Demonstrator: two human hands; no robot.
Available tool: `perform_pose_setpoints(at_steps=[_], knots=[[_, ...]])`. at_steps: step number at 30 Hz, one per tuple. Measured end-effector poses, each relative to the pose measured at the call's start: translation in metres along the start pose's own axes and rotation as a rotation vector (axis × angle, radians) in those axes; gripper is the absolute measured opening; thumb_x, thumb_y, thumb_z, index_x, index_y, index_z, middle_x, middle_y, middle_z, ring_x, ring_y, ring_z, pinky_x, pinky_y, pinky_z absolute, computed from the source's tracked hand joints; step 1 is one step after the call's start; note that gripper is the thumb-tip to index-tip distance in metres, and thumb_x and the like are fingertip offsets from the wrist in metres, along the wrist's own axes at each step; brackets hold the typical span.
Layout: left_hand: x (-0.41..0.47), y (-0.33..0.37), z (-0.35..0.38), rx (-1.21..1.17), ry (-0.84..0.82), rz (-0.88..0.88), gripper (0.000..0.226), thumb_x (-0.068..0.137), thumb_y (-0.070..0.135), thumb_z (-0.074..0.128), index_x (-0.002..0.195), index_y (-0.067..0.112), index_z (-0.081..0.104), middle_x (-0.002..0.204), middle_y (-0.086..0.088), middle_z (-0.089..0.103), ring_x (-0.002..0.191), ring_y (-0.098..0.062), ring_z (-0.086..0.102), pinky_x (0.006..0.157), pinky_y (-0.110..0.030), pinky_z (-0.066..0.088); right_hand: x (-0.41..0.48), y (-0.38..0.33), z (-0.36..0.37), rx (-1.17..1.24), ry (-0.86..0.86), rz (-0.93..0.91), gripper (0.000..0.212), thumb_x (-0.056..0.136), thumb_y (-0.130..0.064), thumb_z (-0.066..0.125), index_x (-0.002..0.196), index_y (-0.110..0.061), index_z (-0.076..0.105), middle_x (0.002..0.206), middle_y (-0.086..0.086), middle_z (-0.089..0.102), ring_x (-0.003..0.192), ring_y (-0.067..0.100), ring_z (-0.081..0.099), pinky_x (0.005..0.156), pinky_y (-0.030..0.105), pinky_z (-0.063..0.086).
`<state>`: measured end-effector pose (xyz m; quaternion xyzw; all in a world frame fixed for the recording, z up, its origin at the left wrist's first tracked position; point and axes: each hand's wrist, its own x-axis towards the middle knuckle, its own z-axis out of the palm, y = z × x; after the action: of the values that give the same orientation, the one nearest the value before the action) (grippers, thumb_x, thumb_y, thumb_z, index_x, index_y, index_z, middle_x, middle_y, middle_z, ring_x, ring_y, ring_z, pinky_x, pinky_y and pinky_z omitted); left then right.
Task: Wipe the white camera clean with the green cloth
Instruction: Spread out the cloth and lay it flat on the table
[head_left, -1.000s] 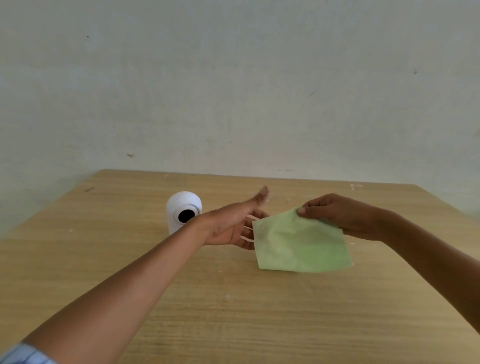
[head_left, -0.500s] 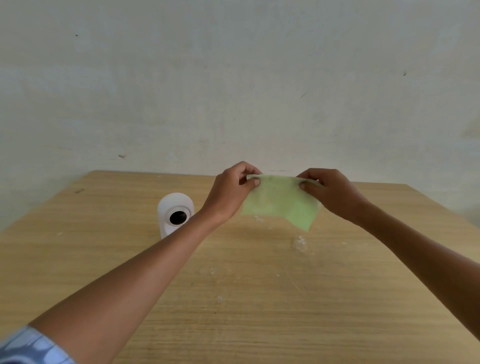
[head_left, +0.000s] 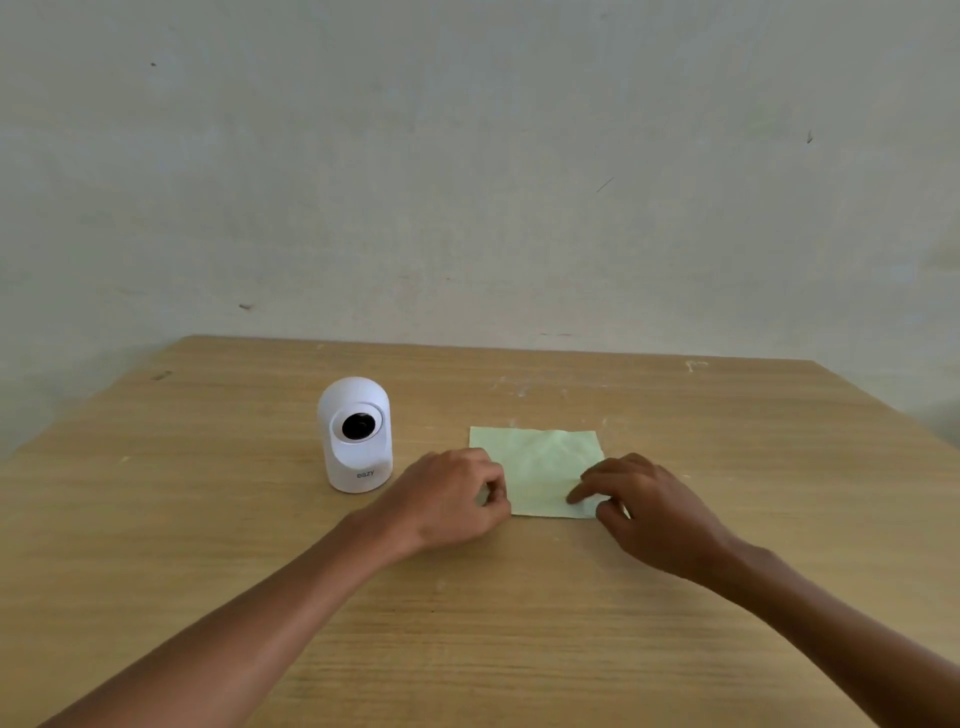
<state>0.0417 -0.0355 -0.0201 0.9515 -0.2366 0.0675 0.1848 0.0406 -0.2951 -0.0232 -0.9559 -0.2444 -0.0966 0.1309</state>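
The white camera (head_left: 356, 435) stands upright on the wooden table (head_left: 208, 519), its round black lens facing me. To its right the green cloth (head_left: 540, 462) lies flat on the tabletop. My left hand (head_left: 449, 499) pinches the cloth's near left corner, close beside the camera's base. My right hand (head_left: 644, 506) pinches the near right corner, fingertips on the fabric. Both near corners are partly hidden under my fingers.
A pale plaster wall (head_left: 467, 182) rises right behind the table's far edge. Small white specks and scuffs dot the wood near the cloth. The table's left and right edges slant away toward the back.
The cloth was held up in the air between both hands; now it lies spread flat on the table. Both hands came down and toward me with it.
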Motion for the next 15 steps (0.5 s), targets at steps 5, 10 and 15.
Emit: perform_pose_setpoints(at_steps=[5, 10, 15], knots=[[-0.010, 0.004, 0.003, -0.027, 0.105, -0.028, 0.018, 0.098, 0.039, 0.053, 0.099, 0.027, 0.066, 0.101, 0.014, 0.065, 0.084, -0.004, 0.056, 0.073, -0.023, 0.042, 0.001, -0.015, 0.014, -0.002, 0.016, -0.045, 0.035, 0.098, -0.024, 0.051, 0.128, -0.037, 0.064, 0.133, -0.016, 0.063, 0.124, 0.005, 0.056, 0.104, 0.026, 0.045], [-0.052, 0.001, -0.010, -0.336, 0.541, -0.165, 0.006, 0.094, 0.028, 0.061, 0.089, 0.028, 0.064, 0.085, 0.013, 0.069, 0.079, -0.008, 0.065, 0.065, -0.021, 0.051, 0.005, -0.019, 0.023, -0.013, 0.067, 0.028, 0.030, 0.097, -0.025, 0.053, 0.121, -0.038, 0.066, 0.133, -0.014, 0.063, 0.125, 0.010, 0.054, 0.102, 0.031, 0.045], [-0.091, -0.034, -0.011, -0.559, 0.807, -0.554, 0.025, 0.085, 0.017, 0.071, 0.094, 0.021, 0.048, 0.089, 0.003, 0.054, 0.077, -0.017, 0.051, 0.068, -0.031, 0.043, 0.012, -0.035, 0.031, 0.029, 0.047, 0.057, 0.034, 0.099, -0.030, 0.053, 0.131, -0.040, 0.059, 0.139, -0.013, 0.058, 0.128, 0.012, 0.053, 0.104, 0.031, 0.043]])
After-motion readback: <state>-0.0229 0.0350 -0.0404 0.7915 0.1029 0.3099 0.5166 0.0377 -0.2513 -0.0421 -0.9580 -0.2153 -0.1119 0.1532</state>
